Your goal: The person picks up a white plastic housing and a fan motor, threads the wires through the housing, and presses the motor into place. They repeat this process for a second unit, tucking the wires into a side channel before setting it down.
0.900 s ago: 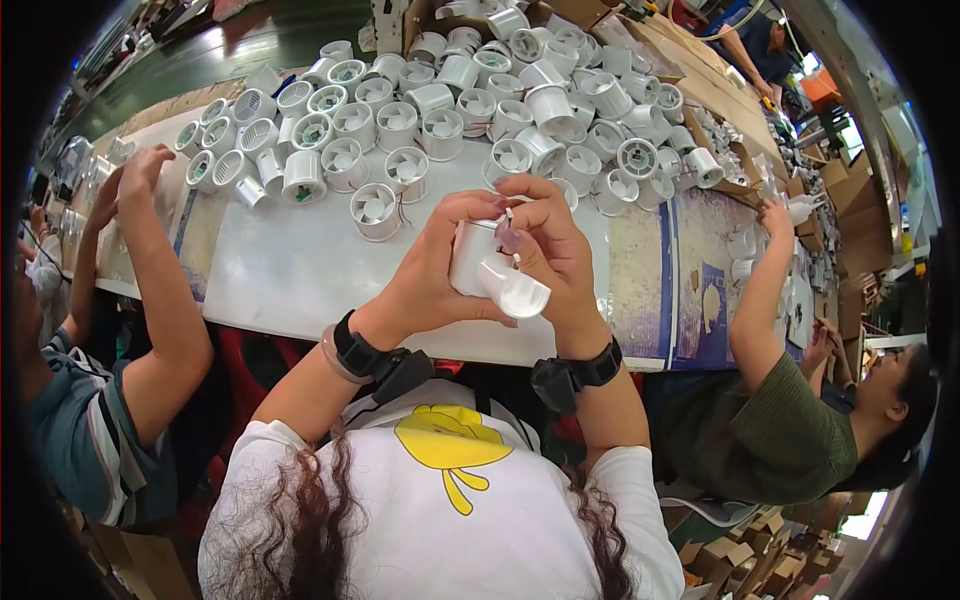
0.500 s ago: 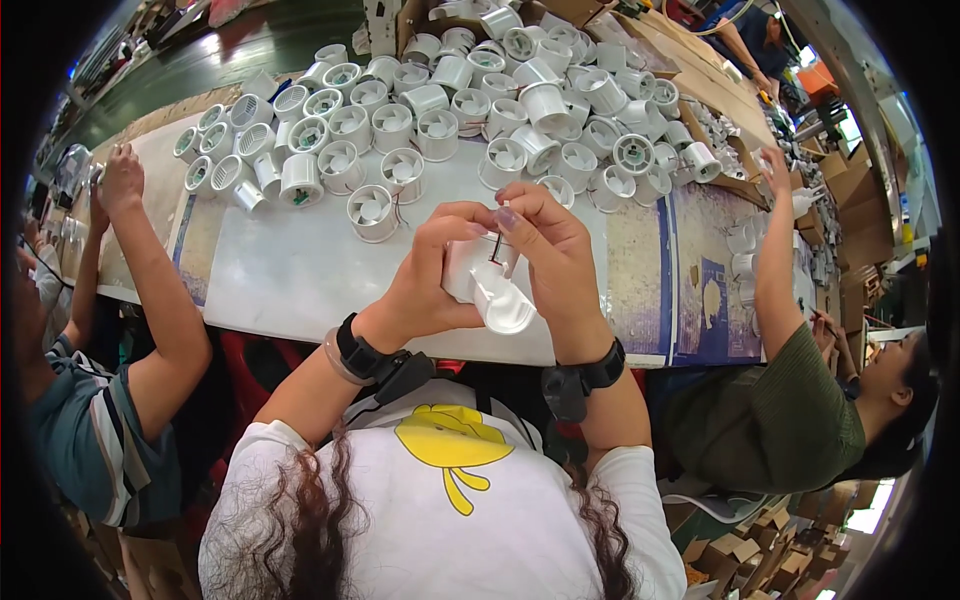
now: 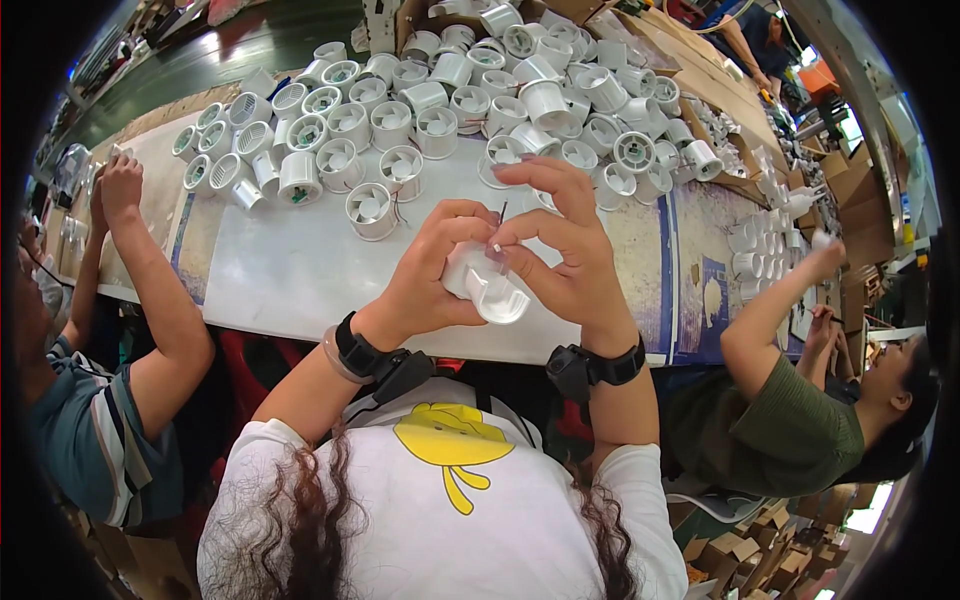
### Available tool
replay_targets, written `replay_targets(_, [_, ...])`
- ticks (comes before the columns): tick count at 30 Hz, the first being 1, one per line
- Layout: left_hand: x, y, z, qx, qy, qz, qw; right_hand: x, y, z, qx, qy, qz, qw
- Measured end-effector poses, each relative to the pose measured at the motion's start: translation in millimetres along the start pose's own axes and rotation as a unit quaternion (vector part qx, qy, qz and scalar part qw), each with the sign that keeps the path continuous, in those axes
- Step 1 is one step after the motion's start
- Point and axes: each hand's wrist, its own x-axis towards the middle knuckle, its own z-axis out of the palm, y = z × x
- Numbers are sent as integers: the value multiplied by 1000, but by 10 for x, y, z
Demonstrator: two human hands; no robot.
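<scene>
Head view: above the white table point(image 3: 290, 270), the left hand point(image 3: 425, 262) wraps its fingers around the white plastic housing point(image 3: 458, 270); the right hand point(image 3: 572, 250) pinches what looks like a small white connector point(image 3: 497, 248). Steady support and gentle handling should spare the dark wire point(image 3: 503, 212).

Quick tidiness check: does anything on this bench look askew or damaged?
Right of the right hand, the blue bench covering has a ragged pale patch, perhaps wear. Several white fan housings lie tipped among upright ones.

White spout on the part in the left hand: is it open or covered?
Open: the hollow, curved inside of the white spout shows, with no cover over it.
</scene>
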Motion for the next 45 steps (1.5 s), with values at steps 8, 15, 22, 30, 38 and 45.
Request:
replay_targets(8, [20, 152, 35, 36, 11, -53, 998, -100, 24, 210, 73, 90, 127, 985])
replay_targets(15, [54, 3, 1, 44, 19, 0, 999, -203, 98, 353, 331, 153, 216, 906])
replay_targets(22, [172, 84, 155, 26, 98, 37, 994, -228, -58, 665, 467, 234, 201, 829])
replay_targets(30, [116, 87, 245, 22, 110, -12, 994, -197, -112, 707, 457, 295, 251, 801])
replay_targets(38, [188, 108, 232, 72, 80, 5, 994, -219, 15, 545, 413, 284, 262, 825])
replay_targets(45, [139, 117, 229, 2, 48, -81, 996, -167, 176, 128, 221, 83, 187, 954])
